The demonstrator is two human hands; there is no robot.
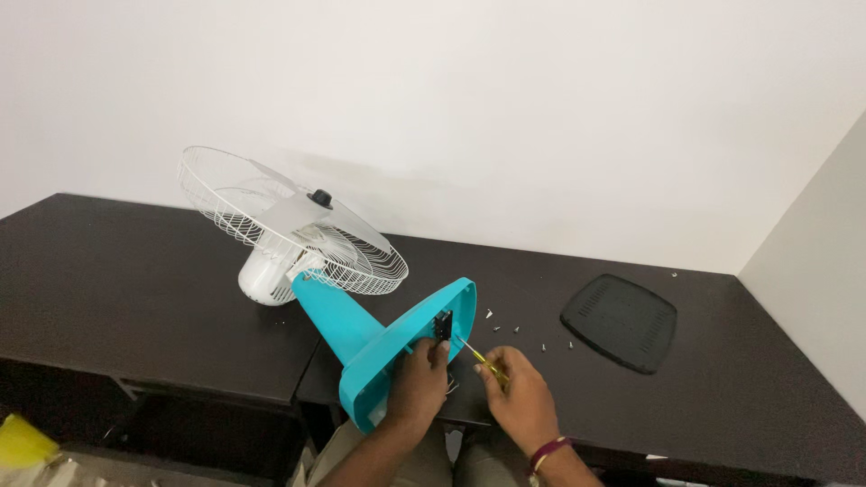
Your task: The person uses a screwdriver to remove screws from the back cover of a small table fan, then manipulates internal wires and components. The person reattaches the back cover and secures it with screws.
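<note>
Lying on side at near desk edge — turquoise fan base (pixel 397 347), white cage (pixel 289 225) far left. Left hand (pixel 417 383) clamped on base; right hand (pixel 519 397) gripping yellow screwdriver (pixel 478 356). Dark desk (pixel 135 289) — loose screws (pixel 528 335), black cover plate (pixel 620 322) right, white wall (pixel 541 108).

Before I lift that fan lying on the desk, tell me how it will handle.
The fan is probably top-heavy: the motor and the wire guard sit far from the teal base. The thin guard would likely flex if gripped. It may pivot once the left hand lets go.
</note>
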